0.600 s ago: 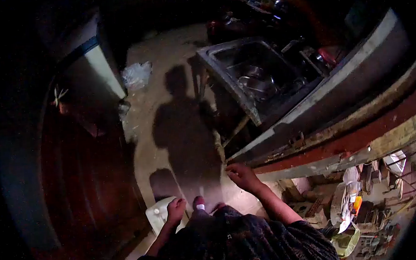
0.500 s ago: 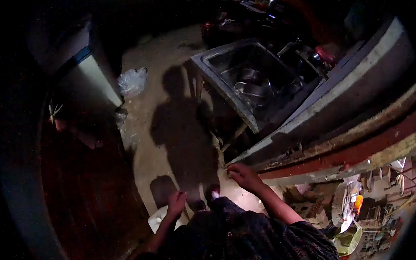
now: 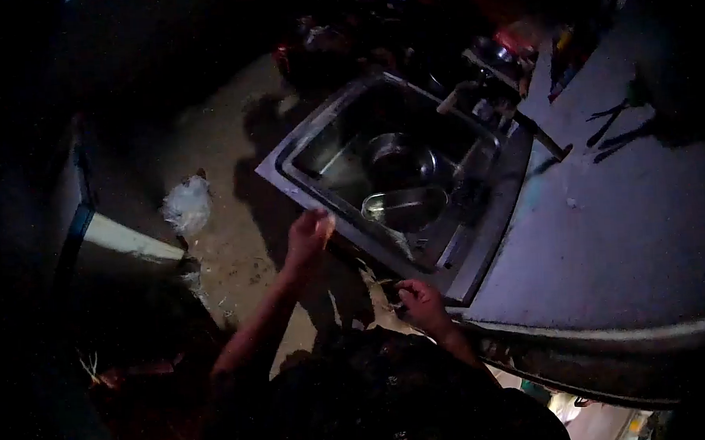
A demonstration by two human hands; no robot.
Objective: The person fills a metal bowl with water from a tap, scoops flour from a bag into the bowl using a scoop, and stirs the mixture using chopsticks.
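Note:
My left hand (image 3: 307, 231) is raised over the near rim of a steel sink (image 3: 287, 174). Its fingers are bunched, and a small pale orange patch shows at their tips; in the dim light I cannot tell if that is a held thing. My right hand (image 3: 419, 300) is lower, by the sink's front corner, with its fingers curled in and nothing visible in them. Inside the sink lie a round metal pot (image 3: 399, 161) and a shallower metal bowl (image 3: 405, 207).
A tap (image 3: 459, 97) stands behind the sink with dark clutter around it. A grey countertop (image 3: 620, 232) runs to the right. On the dirt floor lies a crumpled clear plastic bag (image 3: 187, 205), next to a white-edged cabinet (image 3: 125, 239).
The view has swung up and over the sink. My left hand has left the white jug on the floor and risen to the sink's rim. My right hand stays by the counter's edge.

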